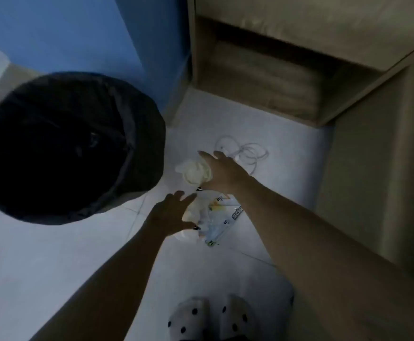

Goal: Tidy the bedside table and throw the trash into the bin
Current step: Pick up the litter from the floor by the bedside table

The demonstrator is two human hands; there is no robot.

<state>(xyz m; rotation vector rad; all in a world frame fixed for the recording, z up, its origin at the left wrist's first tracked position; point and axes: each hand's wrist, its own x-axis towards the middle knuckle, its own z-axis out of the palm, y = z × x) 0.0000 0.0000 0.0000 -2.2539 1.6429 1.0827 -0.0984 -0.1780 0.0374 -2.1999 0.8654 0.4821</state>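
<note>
Trash lies on the white tiled floor: a crumpled pale tissue wad [196, 172] and, nearer me, a printed clear plastic wrapper with crumpled paper [217, 217]. My right hand [222, 173] reaches down with fingers spread, right beside and partly over the tissue wad. My left hand [174, 212] hangs with spread fingers at the left edge of the plastic wrapper. Neither hand plainly holds anything. The bin [60, 143], lined with a black bag, stands open to the left of the trash.
A coiled white cable [247, 153] lies on the floor just beyond my right hand. The wooden bedside table [274, 77] with an open lower shelf stands behind, and a beige bed side [373, 168] runs on the right. My spotted slippers [210, 318] are below.
</note>
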